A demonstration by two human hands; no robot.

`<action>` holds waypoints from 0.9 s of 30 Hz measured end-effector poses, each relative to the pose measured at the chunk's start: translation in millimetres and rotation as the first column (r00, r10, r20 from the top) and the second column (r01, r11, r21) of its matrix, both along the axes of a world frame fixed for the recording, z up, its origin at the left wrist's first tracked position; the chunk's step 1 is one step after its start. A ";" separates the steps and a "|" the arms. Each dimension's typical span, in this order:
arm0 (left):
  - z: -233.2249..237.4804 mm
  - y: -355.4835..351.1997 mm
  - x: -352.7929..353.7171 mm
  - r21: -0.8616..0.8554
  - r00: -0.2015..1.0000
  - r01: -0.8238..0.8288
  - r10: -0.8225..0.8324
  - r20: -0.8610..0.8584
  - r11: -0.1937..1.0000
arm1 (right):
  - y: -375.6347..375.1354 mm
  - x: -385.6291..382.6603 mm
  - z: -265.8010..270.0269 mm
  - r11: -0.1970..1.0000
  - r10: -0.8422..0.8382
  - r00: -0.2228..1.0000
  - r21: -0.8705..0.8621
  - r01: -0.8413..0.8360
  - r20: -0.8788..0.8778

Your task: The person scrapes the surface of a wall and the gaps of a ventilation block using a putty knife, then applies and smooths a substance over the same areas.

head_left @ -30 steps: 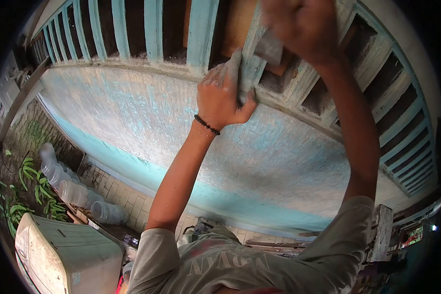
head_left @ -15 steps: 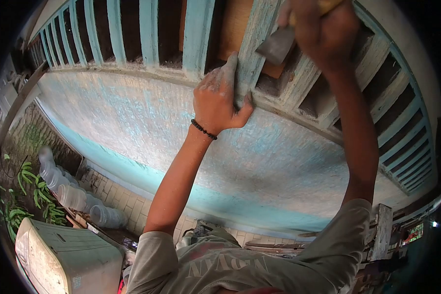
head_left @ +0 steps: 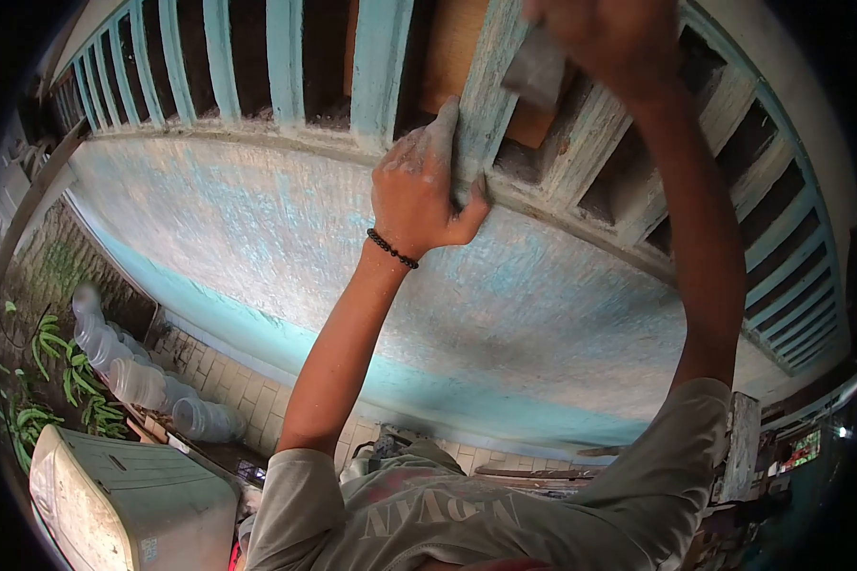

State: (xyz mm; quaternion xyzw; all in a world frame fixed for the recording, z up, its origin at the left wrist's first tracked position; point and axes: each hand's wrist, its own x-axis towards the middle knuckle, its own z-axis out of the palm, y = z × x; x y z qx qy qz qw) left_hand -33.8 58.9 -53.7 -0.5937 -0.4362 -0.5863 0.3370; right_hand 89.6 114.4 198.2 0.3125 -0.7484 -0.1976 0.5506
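Dusty with pale powder, my left hand [head_left: 424, 186] rests on the ledge [head_left: 343, 145] below the slats, its fingers apart around the foot of a turquoise slat, holding nothing. At the top right my right hand [head_left: 619, 43] is wrapped round a scraper, whose flat grey blade [head_left: 535, 74] lies against a worn slat [head_left: 493, 86]; the handle is mostly hidden and the hand is slightly blurred. Paint on this slat is partly gone, with bare greyish patches. Beneath the ledge, the wall [head_left: 286, 219] shows patchy turquoise and grey.
A large pale box-shaped appliance [head_left: 133, 495] stands at the lower left. Beside it are clear plastic containers [head_left: 200, 419] and green plants [head_left: 76, 381]. Paving [head_left: 219, 371] runs along the wall's foot. A wooden post [head_left: 738, 447] stands at the lower right.
My right hand and the scraper blade have moved slightly up. My left hand has stayed at almost the same spot.
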 end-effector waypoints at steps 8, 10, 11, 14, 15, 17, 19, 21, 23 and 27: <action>-0.5 0.0 -0.1 -0.002 1.000 -0.006 0.006 -0.005 1.000 | 27.8 -4.2 -6.1 1.000 0.014 1.000 0.017 -0.015 0.011; -0.8 0.7 -0.3 0.000 1.000 -0.001 0.001 -0.001 1.000 | 8.4 19.3 -16.6 0.933 -0.004 0.998 -0.359 0.027 0.065; -0.1 1.2 -0.8 0.006 1.000 0.001 -0.001 -0.002 1.000 | 7.1 18.5 -21.8 0.899 0.038 0.999 -0.437 -0.018 0.037; -0.1 1.9 -0.4 0.038 1.000 -0.007 0.007 -0.014 0.999 | 1.5 -3.1 -32.4 0.559 0.638 0.770 -0.692 -0.457 0.007; 1.4 2.4 -0.5 0.060 0.999 -0.014 0.015 -0.029 0.998 | -2.3 -4.2 -32.3 0.425 0.738 0.673 -0.750 -0.507 -0.037; 2.5 1.4 1.0 0.069 0.999 -0.019 0.021 -0.037 0.997 | -10.5 4.5 -24.2 0.464 0.673 0.740 -0.777 -0.425 -0.003; 3.3 -1.0 1.7 0.047 0.999 -0.022 0.023 -0.028 0.999 | -6.0 11.7 -22.6 0.778 0.334 0.935 -0.595 -0.201 0.120; 1.9 1.0 0.6 0.066 0.999 -0.024 0.026 -0.036 0.998 | 0.3 11.6 -19.8 0.866 0.213 0.966 -0.487 -0.118 0.146; 1.1 2.3 -1.0 0.051 0.999 -0.018 0.019 -0.027 0.999 | -5.9 4.4 -21.5 0.596 0.596 0.800 -0.708 -0.378 0.074; -1.4 0.2 0.9 0.007 1.000 0.003 -0.003 0.007 1.000 | 3.3 7.9 -31.8 0.916 0.072 0.987 -0.401 -0.010 0.141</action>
